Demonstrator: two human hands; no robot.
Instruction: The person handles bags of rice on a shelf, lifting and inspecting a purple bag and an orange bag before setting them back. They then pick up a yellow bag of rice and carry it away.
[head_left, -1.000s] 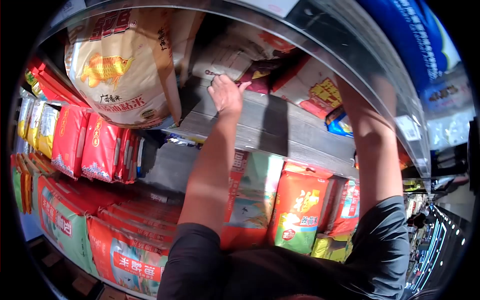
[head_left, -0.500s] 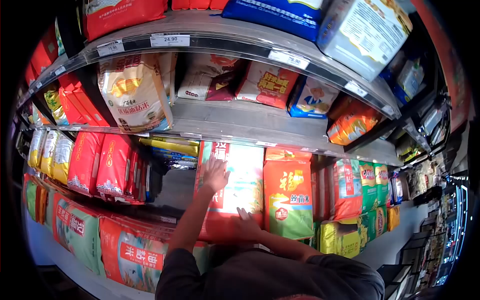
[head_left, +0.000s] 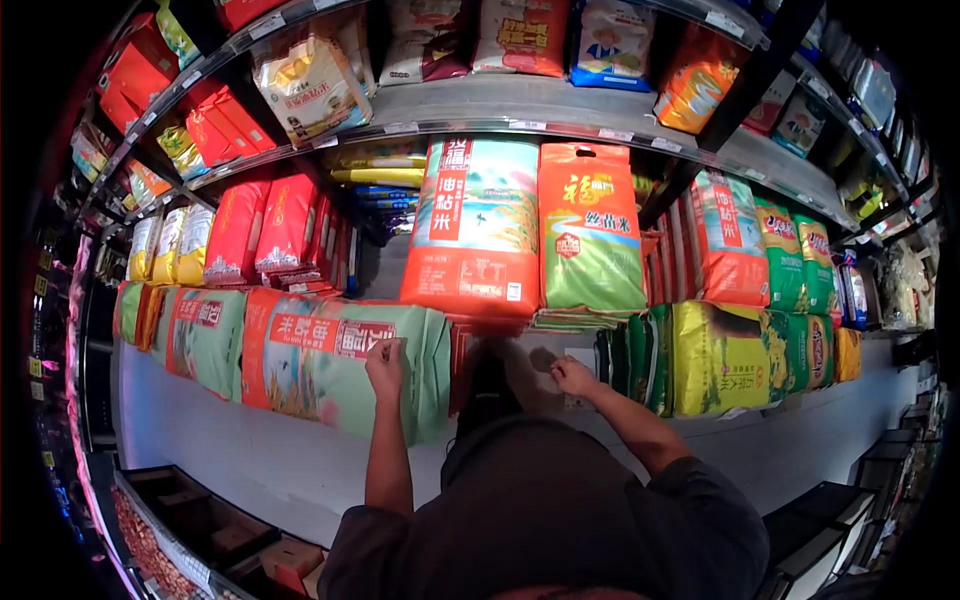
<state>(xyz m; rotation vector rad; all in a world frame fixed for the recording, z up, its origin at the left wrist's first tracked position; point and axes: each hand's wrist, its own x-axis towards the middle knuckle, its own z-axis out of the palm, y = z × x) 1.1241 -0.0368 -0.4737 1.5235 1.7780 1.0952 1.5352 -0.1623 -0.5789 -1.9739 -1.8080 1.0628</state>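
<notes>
My left hand [head_left: 385, 366] is raised with its fingers curled in and nothing showing in them. In this view it overlaps the end of a green and red rice bag [head_left: 330, 350] lying on its side in the low row. My right hand [head_left: 573, 377], also curled closed with nothing visible in it, hangs over the floor just left of several dark green bags [head_left: 640, 350]. Ahead of both hands, a large red and pale-green rice bag [head_left: 475, 225] lies face up on the lower shelf. Beside it on the right is an orange and green rice bag [head_left: 590, 230].
Above runs a grey shelf [head_left: 500, 100] holding more rice bags. Upright red bags [head_left: 285, 225] stand at the left, and a yellow bag [head_left: 715, 360] lies low at the right. Behind me on the left is a black display bin [head_left: 210, 520]; dark crates [head_left: 820, 530] stand at the right.
Both hands have come off the large red and pale-green bag and drawn back towards my body, apart from each other, fingers now curled. My view has tilted down, showing more floor.
</notes>
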